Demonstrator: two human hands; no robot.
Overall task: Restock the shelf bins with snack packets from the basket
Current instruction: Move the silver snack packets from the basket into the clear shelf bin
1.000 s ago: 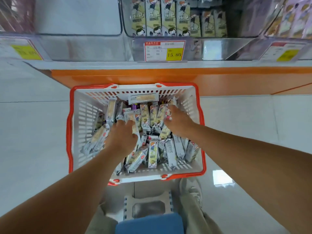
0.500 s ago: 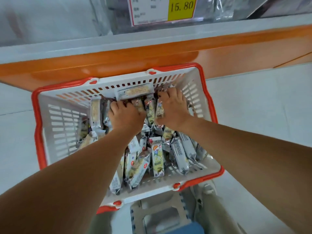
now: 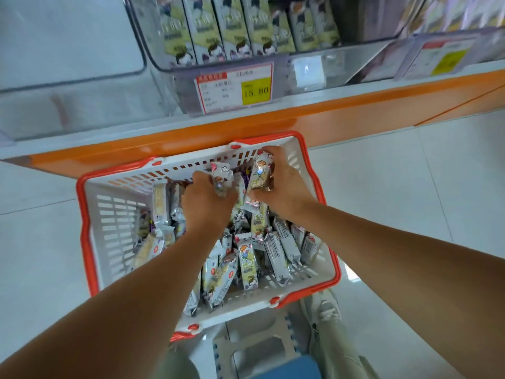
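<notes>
A white basket with an orange rim point(image 3: 87, 236) stands on the floor below the shelf, holding several grey-and-cream snack packets point(image 3: 247, 265). My left hand point(image 3: 203, 205) is inside the basket near its far wall, fingers curled round a packet point(image 3: 220, 179) that sticks up. Just right of it, my right hand point(image 3: 284, 184) grips a bunch of packets point(image 3: 261, 173) lifted above the pile. Above, a clear shelf bin point(image 3: 164, 61) holds upright packets of the same kind point(image 3: 235, 26).
A red and yellow price tag reading 15.80 point(image 3: 236, 87) hangs on the bin's front. Another clear bin point(image 3: 68, 64) sits to the left and one with a yellow tag point(image 3: 445, 60) to the right. An orange shelf base point(image 3: 355, 113) runs behind the basket. A white and blue stool point(image 3: 262, 354) is under me.
Both hands have closed round packets and raised them from the pile near the basket's far wall. The view has tilted up, bringing the shelf bin back into sight.
</notes>
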